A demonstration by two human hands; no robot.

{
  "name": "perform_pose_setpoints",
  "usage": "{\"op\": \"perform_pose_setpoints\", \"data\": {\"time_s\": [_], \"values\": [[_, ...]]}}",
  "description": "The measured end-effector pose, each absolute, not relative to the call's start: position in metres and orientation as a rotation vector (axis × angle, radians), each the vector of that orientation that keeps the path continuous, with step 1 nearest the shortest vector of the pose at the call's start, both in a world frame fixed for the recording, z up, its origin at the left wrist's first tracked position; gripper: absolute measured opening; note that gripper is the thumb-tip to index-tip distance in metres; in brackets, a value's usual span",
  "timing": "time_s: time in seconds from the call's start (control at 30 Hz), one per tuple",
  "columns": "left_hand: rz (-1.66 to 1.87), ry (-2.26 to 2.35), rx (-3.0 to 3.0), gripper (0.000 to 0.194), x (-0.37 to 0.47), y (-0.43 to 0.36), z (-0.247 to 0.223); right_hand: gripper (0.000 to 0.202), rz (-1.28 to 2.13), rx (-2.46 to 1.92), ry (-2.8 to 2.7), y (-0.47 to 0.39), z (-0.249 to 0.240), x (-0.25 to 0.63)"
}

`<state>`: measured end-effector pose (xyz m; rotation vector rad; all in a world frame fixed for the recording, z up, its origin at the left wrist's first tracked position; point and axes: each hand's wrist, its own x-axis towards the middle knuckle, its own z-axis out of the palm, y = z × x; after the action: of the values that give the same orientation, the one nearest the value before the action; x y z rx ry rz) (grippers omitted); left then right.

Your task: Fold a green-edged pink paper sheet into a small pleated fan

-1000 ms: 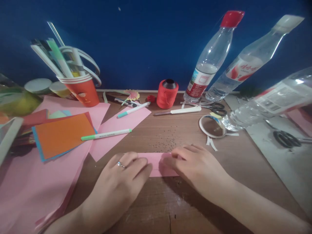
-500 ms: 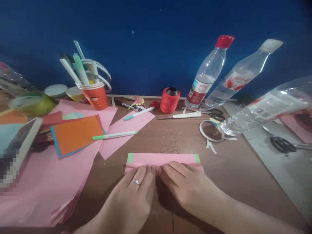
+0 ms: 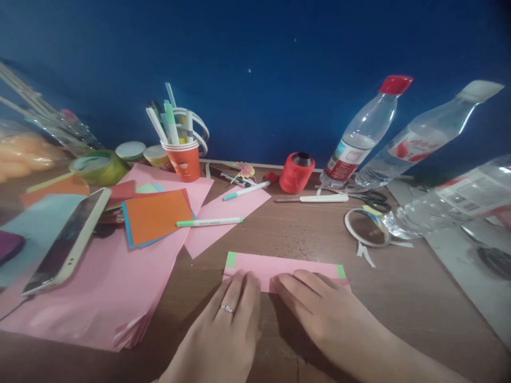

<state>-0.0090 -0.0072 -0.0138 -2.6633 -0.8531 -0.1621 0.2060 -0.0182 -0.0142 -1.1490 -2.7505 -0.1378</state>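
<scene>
A folded strip of pink paper (image 3: 279, 264) with light green ends lies on the brown table in front of me. My left hand (image 3: 233, 316) rests on its left half, fingers stretched out and tips pressing the near folded part. A ring with a stone sits on one of its fingers. On the right half lies my right hand (image 3: 315, 303), also with fingers extended flat over the paper. A gap between the hands shows bare pink paper. Both thumbs are mostly hidden. Just beyond the strip, small dark specks (image 3: 295, 247) are scattered on the table.
Leftward lie pink sheets (image 3: 147, 298), orange paper (image 3: 157, 215), a green marker (image 3: 209, 222) and a phone (image 3: 67, 244). Behind stand a red cup of pens (image 3: 183, 162) and a red thread spool (image 3: 297, 173). A white-handled knife (image 3: 323, 198), tape roll (image 3: 367, 227) and bottles (image 3: 361, 138) are right.
My hands have moved apart, opening a gap between them. The paper's raised near fold now looks flatter, and the strip sits slightly tilted. The whole view has shifted leftward.
</scene>
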Motion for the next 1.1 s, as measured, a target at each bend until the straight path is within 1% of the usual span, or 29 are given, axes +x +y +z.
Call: {"op": "perform_pose_setpoints", "data": {"time_s": [0.43, 0.6, 0.77, 0.87, 1.1], "values": [[-0.063, -0.969, -2.656, 0.044, -0.011, -0.008, -0.010, 0.036, -0.011, -1.156, -2.707, -0.018, -0.019, 0.211], [-0.044, -1.014, -2.668, 0.046, -0.011, -0.008, -0.011, 0.037, -0.056, -1.151, -2.691, -0.019, -0.019, 0.211], [-0.061, -1.109, -2.682, 0.054, -0.012, -0.012, -0.013, 0.038, -0.114, -1.132, -2.687, -0.020, -0.018, 0.211], [-0.059, -1.129, -2.674, 0.056, -0.013, -0.015, -0.017, 0.038, -0.140, -1.139, -2.689, -0.019, -0.019, 0.211], [0.054, -1.146, -2.709, 0.061, -0.013, -0.016, -0.015, 0.038, -0.164, -1.131, -2.698, -0.019, -0.020, 0.212]]}}
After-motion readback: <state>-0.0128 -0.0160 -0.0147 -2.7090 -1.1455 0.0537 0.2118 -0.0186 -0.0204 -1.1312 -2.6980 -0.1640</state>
